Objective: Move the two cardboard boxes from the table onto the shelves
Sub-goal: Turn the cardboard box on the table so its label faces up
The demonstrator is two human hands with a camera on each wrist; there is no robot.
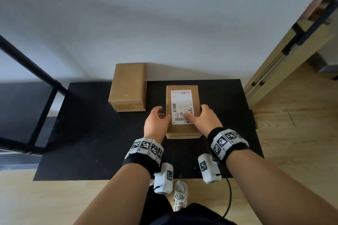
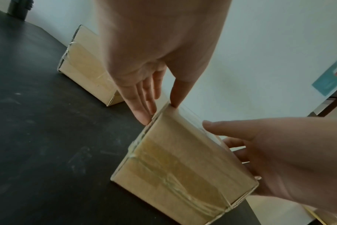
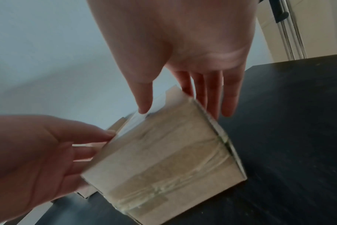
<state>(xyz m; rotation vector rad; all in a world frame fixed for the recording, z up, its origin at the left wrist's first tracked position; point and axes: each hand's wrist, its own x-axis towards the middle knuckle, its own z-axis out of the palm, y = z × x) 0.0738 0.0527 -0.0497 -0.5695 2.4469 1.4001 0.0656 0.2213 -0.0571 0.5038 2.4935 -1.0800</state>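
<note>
Standing over the black table (image 1: 91, 133), the person has both hands at the near end of the labelled box (image 1: 182, 129), which lies flat on the tabletop at its middle. The left hand (image 1: 157, 121) has its fingers straight down the box's left side with the thumb laid on top; the right hand (image 1: 205, 119) mirrors it on the right side, thumb resting on the white shipping label (image 1: 182, 100). Neither is curled tight, so I'd say the grasp is only forming. To lift it well, press the palms in evenly and slide the fingers further along the sides toward the middle (gripped only at the near end, it would likely tip away). The second box (image 1: 128, 86) sits untouched just beside it, to the left and further back, near the wall. Both are plain brown corrugated card, crisp-edged rectangles; glossy clear tape crosses the near end face of each and could be slick under fingertips. A dark metal frame (image 1: 42, 95), perhaps the shelving, stands to the left.
</note>
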